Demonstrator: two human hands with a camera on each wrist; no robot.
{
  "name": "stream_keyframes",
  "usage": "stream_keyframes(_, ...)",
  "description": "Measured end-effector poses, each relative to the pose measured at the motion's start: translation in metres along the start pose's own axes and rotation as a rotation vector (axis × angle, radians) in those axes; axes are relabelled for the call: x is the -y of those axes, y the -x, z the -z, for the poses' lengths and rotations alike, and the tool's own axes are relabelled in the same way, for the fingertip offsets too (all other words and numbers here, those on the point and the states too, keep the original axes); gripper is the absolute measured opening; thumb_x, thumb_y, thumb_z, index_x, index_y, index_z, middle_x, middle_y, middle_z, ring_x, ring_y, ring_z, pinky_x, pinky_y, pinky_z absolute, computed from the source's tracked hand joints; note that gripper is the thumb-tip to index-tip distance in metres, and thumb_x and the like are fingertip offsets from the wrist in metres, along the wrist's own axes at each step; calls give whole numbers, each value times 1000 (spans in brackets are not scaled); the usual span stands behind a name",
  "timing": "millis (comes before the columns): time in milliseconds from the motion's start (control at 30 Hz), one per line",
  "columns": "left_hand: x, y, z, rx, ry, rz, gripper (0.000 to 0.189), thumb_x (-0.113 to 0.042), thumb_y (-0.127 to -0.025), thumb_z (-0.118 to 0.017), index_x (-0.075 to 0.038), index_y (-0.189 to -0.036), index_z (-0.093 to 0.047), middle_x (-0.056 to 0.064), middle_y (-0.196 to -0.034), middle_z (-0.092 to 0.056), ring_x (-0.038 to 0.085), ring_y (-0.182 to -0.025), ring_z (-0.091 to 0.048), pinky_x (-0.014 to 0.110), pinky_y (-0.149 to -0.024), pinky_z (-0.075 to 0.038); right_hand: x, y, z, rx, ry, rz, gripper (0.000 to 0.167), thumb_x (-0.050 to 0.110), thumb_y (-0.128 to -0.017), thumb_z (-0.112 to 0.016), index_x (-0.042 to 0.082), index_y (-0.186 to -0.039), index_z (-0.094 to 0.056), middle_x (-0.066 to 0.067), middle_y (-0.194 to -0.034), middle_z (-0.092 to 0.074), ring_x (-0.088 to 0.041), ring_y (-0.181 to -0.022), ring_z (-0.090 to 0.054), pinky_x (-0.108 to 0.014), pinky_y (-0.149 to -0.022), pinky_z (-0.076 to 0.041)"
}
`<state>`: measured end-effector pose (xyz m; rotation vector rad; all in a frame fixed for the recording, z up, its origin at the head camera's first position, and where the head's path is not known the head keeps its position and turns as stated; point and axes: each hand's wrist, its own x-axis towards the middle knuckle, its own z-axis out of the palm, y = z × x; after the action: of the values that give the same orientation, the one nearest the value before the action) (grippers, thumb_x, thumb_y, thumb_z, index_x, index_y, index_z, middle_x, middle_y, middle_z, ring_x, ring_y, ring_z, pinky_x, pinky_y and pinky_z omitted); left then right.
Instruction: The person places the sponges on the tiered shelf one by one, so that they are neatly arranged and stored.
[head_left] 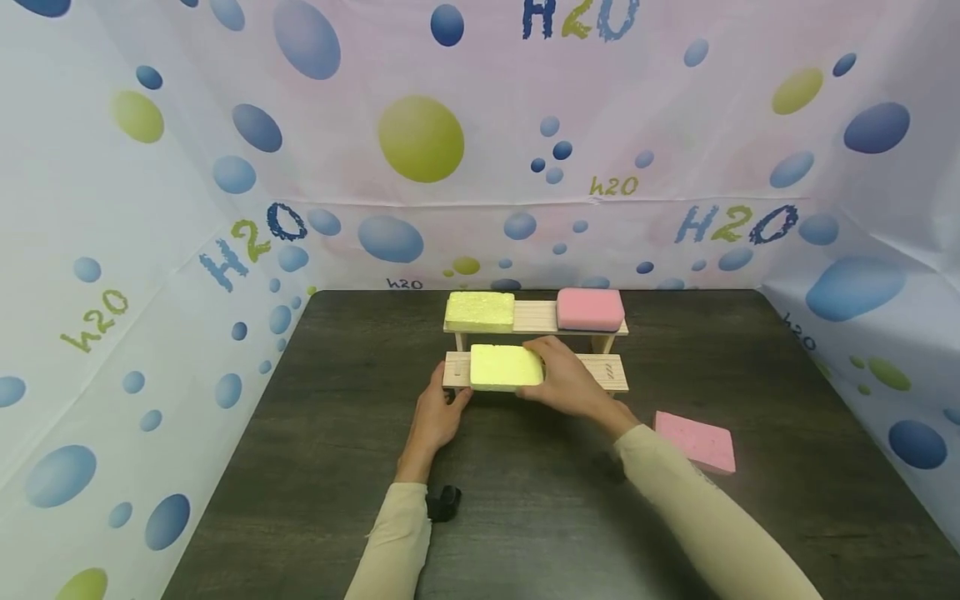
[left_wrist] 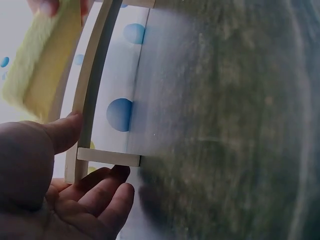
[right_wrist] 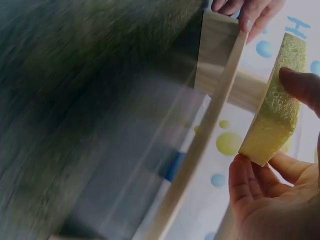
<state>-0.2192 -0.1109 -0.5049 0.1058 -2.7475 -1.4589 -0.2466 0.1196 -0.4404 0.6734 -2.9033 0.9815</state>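
Observation:
My right hand (head_left: 566,379) grips a yellow sponge (head_left: 504,368) by its right end, thumb on one side and fingers on the other. The sponge is just over the front wooden shelf (head_left: 611,372); in the right wrist view a gap shows between the sponge (right_wrist: 275,110) and the shelf's edge (right_wrist: 200,145). At the shelf's left end, my left hand (head_left: 437,417) holds the board. The left wrist view has its thumb against the board's edge (left_wrist: 89,100), with the fingers behind beside the short leg (left_wrist: 109,156).
Behind stands a rear wooden shelf (head_left: 535,317) bearing another yellow sponge (head_left: 480,312) at left and a pink sponge (head_left: 590,309) at right. A second pink sponge (head_left: 697,442) lies on the dark table (head_left: 337,417) near my right forearm. A patterned curtain (head_left: 495,242) encloses the back and sides.

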Motion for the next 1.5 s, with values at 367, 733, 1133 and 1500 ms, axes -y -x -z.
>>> stream_keyframes(367,-1,1,2,24,2,14,75,-29,-96,-62,-10,-155,-21,18,-149,-43,36,-125,-55,49,-101,-47,9,-30,-32,26,19,-10,78,33,-76,-81,1,-140,-48,-16,-135,-51,-28,-111,-56,-43,-92,-50)
stream_keyframes(733,-1,1,-2,26,14,-3,75,-27,-96,-62,-9,-155,-21,19,-148,-45,36,-126,-54,49,-102,-47,8,-13,-27,27,30,-60,88,33,-77,-81,0,-147,-38,-20,-146,-43,-36,-128,-48,-50,-103,-44)
stream_keyframes(1133,-1,2,-1,12,17,1,76,-27,-95,-63,-8,-155,-20,18,-149,-43,36,-128,-53,48,-102,-47,-34,53,22,-90,-77,-72,80,25,-81,-80,8,-147,-39,-18,-134,-51,-36,-123,-52,-54,-100,-46)
stream_keyframes(1500,-3,4,-1,5,14,-18,74,-26,-97,-60,-3,-154,-19,23,-146,-45,39,-125,-53,50,-99,-48,-90,142,80,-104,-8,-238,88,33,-82,-78,2,-150,-30,-26,-145,-42,-46,-130,-43,-64,-102,-38)
